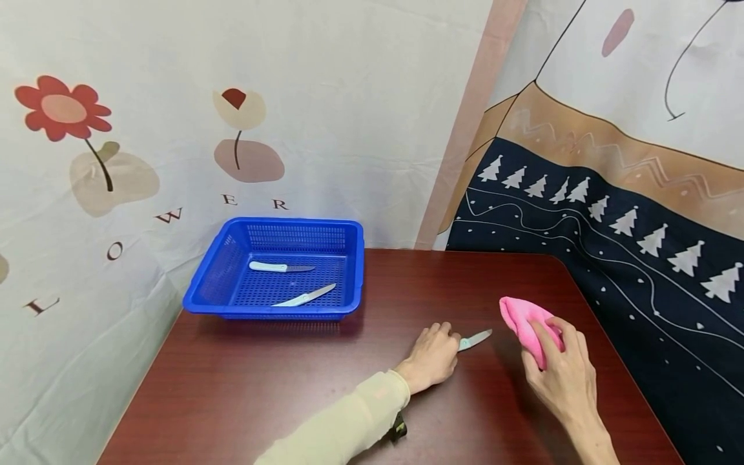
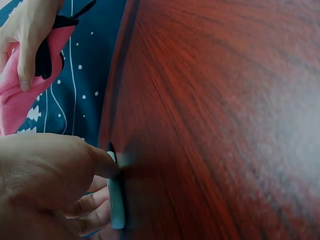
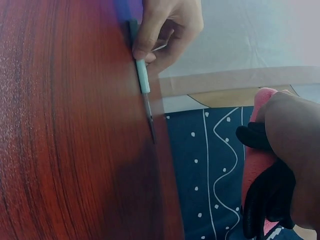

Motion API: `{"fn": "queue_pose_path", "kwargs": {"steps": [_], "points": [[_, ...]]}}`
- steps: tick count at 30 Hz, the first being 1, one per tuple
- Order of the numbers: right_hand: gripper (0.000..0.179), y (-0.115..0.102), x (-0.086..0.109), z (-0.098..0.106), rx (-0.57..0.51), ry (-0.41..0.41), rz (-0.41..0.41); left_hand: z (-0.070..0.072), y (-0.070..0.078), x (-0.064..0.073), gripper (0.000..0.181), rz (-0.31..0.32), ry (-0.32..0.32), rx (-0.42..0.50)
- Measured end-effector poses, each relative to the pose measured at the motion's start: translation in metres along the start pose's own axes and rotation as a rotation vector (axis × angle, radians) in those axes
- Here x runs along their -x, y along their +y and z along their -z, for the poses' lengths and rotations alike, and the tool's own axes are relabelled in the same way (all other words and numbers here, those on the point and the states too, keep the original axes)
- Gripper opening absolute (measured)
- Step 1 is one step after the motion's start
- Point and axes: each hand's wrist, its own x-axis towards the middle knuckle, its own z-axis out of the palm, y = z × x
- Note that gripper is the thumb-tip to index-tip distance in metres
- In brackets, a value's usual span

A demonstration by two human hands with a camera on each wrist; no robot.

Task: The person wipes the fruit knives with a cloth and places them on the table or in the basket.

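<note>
Currently, left hand [image 1: 431,357] pinches a knife [image 1: 475,340] by its handle at the tabletop [image 1: 279,374] (touching or just clear, cannot tell), its long axis running rightward and slightly away, blade tip towards, yet apart from, the pink cloth [image 1: 524,321] gripped by the right hand [image 1: 562,380].

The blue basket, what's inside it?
Inside the blue basket are a farther knife and a nearer knife. The front rim hides whatever lies right behind it.
</note>
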Motion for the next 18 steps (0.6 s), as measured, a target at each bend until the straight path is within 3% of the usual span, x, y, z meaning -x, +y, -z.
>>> {"fn": "queue_pose_path", "kwargs": {"steps": [7,9,12,14,16,18], "points": [[0.049,-0.002,0.000,-0.002,-0.010,-0.007,-0.002,0.002,-0.012,0.008,0.023,0.010,-0.004,0.043],[0.048,-0.003,-0.001,-0.002,-0.011,-0.004,0.000,-0.009,-0.020,0.009,0.022,-0.008,0.059,0.055],[0.048,-0.006,-0.003,-0.003,-0.016,0.001,0.008,-0.011,-0.031,0.013,0.021,-0.022,0.113,0.080],[0.048,-0.009,-0.004,-0.005,-0.021,0.004,0.016,-0.024,-0.042,0.014,0.017,-0.036,0.192,0.085],[0.049,-0.012,-0.005,-0.006,-0.029,0.005,0.024,-0.012,-0.047,0.019,0.016,-0.023,0.202,0.119],[0.049,-0.015,-0.007,-0.007,-0.034,0.001,0.031,-0.010,-0.054,0.024,0.015,-0.021,0.265,0.154]]}}
